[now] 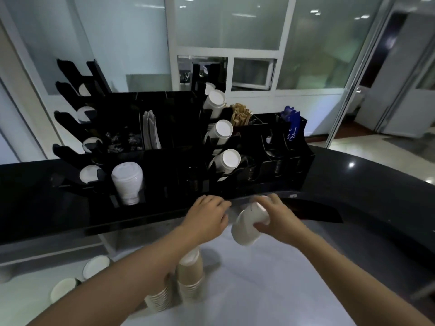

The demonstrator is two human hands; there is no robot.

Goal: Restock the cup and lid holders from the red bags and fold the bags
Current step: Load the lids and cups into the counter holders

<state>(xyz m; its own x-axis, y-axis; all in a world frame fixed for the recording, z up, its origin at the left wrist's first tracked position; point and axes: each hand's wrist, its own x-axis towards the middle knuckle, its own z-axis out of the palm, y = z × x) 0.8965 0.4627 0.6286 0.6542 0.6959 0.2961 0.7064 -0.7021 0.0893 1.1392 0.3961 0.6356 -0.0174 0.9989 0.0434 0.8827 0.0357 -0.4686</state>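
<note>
My right hand grips a short stack of white paper cups, tilted with the rims toward me, just in front of the black counter edge. My left hand hovers beside the stack with loosely bent fingers; whether it touches the cups is unclear. A black cup holder on the counter has white cups lying in its slots. A second black holder at the left shows round white ends in its slots. A stack of white lids leans in a front compartment. No red bag is visible.
Below my arms stand stacks of brown paper cups on a pale surface. Two white round cups lie lower left. The organiser also holds wooden stirrers, napkins and blue packets. Glass partitions rise behind the counter.
</note>
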